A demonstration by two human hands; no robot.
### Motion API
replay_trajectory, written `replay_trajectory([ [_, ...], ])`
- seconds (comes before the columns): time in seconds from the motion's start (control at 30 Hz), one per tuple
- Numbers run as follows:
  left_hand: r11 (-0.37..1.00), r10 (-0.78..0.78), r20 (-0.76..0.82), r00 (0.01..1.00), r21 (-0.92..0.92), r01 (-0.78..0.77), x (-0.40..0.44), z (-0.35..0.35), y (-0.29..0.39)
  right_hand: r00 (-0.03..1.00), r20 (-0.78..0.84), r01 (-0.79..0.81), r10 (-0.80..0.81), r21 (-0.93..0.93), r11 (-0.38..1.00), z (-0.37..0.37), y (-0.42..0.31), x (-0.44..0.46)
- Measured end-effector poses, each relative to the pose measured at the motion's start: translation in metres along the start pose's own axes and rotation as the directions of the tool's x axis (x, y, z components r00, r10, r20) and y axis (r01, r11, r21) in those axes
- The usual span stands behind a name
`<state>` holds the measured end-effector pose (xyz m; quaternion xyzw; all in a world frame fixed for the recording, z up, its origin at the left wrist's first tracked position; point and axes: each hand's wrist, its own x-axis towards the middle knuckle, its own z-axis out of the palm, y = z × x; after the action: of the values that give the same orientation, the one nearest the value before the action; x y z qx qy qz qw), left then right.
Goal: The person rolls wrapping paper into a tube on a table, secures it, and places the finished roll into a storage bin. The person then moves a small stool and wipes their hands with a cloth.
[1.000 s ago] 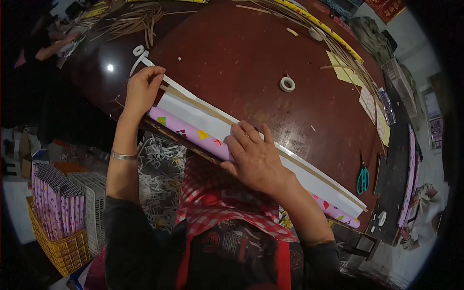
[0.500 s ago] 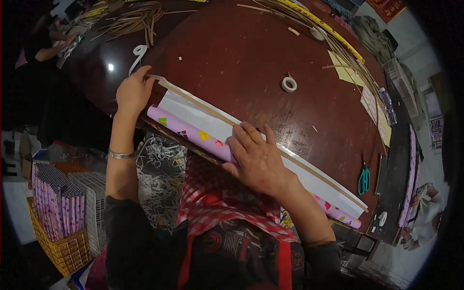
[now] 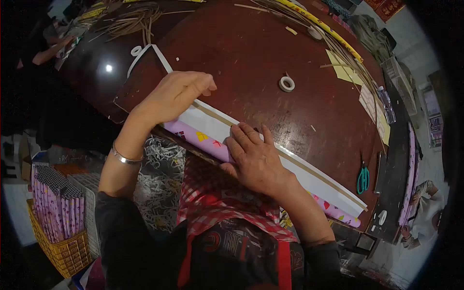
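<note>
A pink patterned roll (image 3: 200, 138) with a white inner sheet (image 3: 309, 176) lies diagonally along the table's near edge. A brown strip (image 3: 212, 114) runs along the sheet's far side. My right hand (image 3: 255, 157) lies spread on the middle of the roll and sheet, fingers apart. Over the left end of the roll is my left hand (image 3: 181, 94), its fingers bent together; what they hold, if anything, is hidden. From beyond my left hand a white strip (image 3: 161, 58) runs up to a bend, then down to the left.
A tape ring (image 3: 286, 84) and teal-handled scissors (image 3: 362, 179) lie on the table (image 3: 227, 58). Brown strips (image 3: 133, 24) are at the back left. A bottle (image 3: 386, 105) stands at the right. A yellow basket (image 3: 63, 251) holds pink rolls. A co-worker's arm (image 3: 48, 52) shows at the left.
My left hand first moved slightly left, then swung right over the sheet's left end. The white strip now shows a raised bend beyond it. My right hand has stayed in place.
</note>
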<state>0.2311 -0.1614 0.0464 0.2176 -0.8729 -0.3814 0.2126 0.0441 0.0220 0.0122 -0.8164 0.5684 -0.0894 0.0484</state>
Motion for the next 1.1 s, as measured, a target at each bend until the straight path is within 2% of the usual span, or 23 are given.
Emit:
replay_trajectory([
  [0.03, 0.972, -0.12, -0.001, 0.993, -0.206, 0.117, 0.0, -0.003, 0.002, 1.0, -0.002, -0.004, 0.004, 0.001, 1.0, 0.0, 0.0, 0.0],
  [0.07, 0.972, -0.119, 0.003, 0.993, -0.206, 0.117, -0.001, -0.004, 0.005, 1.0, -0.001, -0.006, 0.006, 0.009, 1.0, -0.001, -0.001, 0.0],
  [0.13, 0.968, -0.199, -0.03, 0.98, 0.149, 0.201, -0.004, -0.007, 0.011, 1.0, 0.001, -0.008, 0.008, 0.014, 1.0, -0.001, -0.001, 0.0],
  [0.17, 0.968, -0.199, -0.032, 0.979, 0.149, 0.202, -0.007, -0.008, 0.007, 1.0, -0.005, -0.004, 0.004, 0.011, 1.0, -0.001, 0.0, 0.0],
  [0.23, 0.925, -0.142, 0.02, 0.99, 0.358, 0.126, -0.015, -0.01, -0.004, 1.0, -0.011, 0.001, -0.001, 0.01, 1.0, 0.0, -0.001, 0.0],
  [0.27, 0.925, -0.143, 0.021, 0.989, 0.359, 0.126, -0.017, -0.012, -0.006, 1.0, -0.013, 0.001, -0.001, 0.003, 1.0, 0.001, -0.001, 0.0],
  [0.33, 0.861, -0.171, -0.015, 0.985, 0.483, 0.157, -0.02, -0.013, -0.006, 1.0, -0.015, -0.001, 0.001, -0.004, 1.0, 0.002, -0.001, -0.001],
  [0.57, 0.824, -0.232, -0.067, 0.971, 0.516, 0.232, -0.016, -0.014, -0.015, 1.0, -0.017, 0.003, -0.003, -0.003, 1.0, 0.0, -0.001, 0.0],
  [0.67, 0.831, -0.266, -0.06, 0.962, 0.491, 0.26, -0.016, -0.017, -0.013, 1.0, -0.014, 0.003, -0.003, -0.007, 1.0, 0.0, -0.001, -0.001],
  [0.73, 0.855, -0.356, -0.08, 0.931, 0.374, 0.359, -0.019, -0.02, -0.014, 1.0, -0.017, 0.009, -0.009, -0.004, 1.0, 0.001, -0.001, -0.001],
  [0.83, 0.92, -0.322, -0.35, 0.88, 0.104, 0.378, -0.038, -0.033, -0.063, 1.0, -0.017, 0.007, -0.007, -0.002, 1.0, 0.001, -0.001, 0.0],
  [0.93, 0.891, -0.284, -0.424, 0.86, 0.214, 0.4, -0.052, -0.038, -0.086, 1.0, -0.003, 0.002, -0.002, 0.004, 1.0, 0.0, -0.001, 0.0],
  [0.97, 0.891, -0.285, -0.427, 0.858, 0.213, 0.402, -0.054, -0.037, -0.089, 1.0, -0.005, -0.003, 0.003, 0.002, 1.0, 0.0, -0.002, 0.0],
  [1.03, 0.86, -0.511, -0.266, 0.818, -0.149, 0.488, -0.048, -0.034, -0.076, 1.0, -0.008, -0.009, 0.009, 0.0, 1.0, 0.0, -0.002, 0.0],
  [1.1, 0.846, -0.533, -0.209, 0.82, -0.129, 0.517, -0.042, -0.034, -0.073, 1.0, 0.005, -0.015, 0.015, -0.004, 1.0, 0.0, -0.003, 0.0],
])
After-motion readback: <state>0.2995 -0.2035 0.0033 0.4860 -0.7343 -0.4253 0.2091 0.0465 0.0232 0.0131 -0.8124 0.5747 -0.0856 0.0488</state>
